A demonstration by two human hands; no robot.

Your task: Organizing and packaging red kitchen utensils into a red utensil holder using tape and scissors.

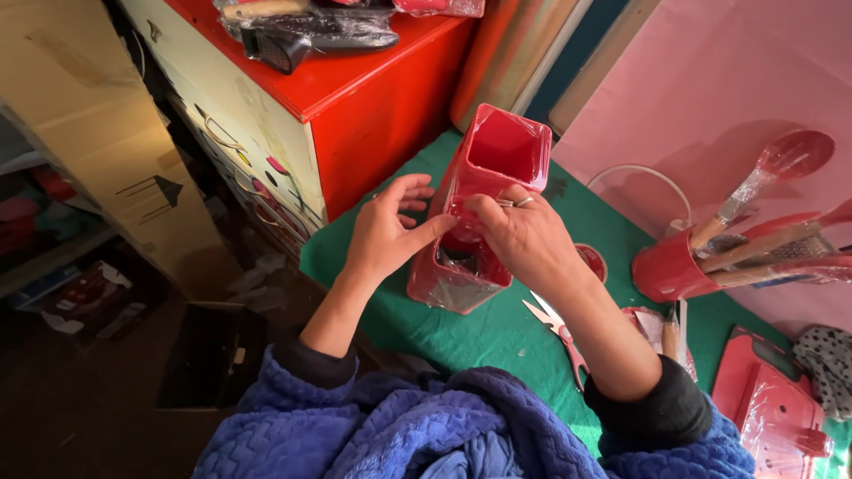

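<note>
The right hand [524,235] covers the middle of the red container [484,191], so where its fingertips meet the clear wrap cannot be told. The left hand [386,235] has its thumb across the same spot. The scissors [559,333] lie at five o'clock from the container, their handles hidden under the right forearm. At three o'clock, the utensils in the red cup [670,266] run off the picture's edge. At twelve o'clock, wrapped tools [311,31] on the red cabinet [382,106] are cut off at the top. The red tray [772,408] at four o'clock is cropped by the lower edge.
</note>
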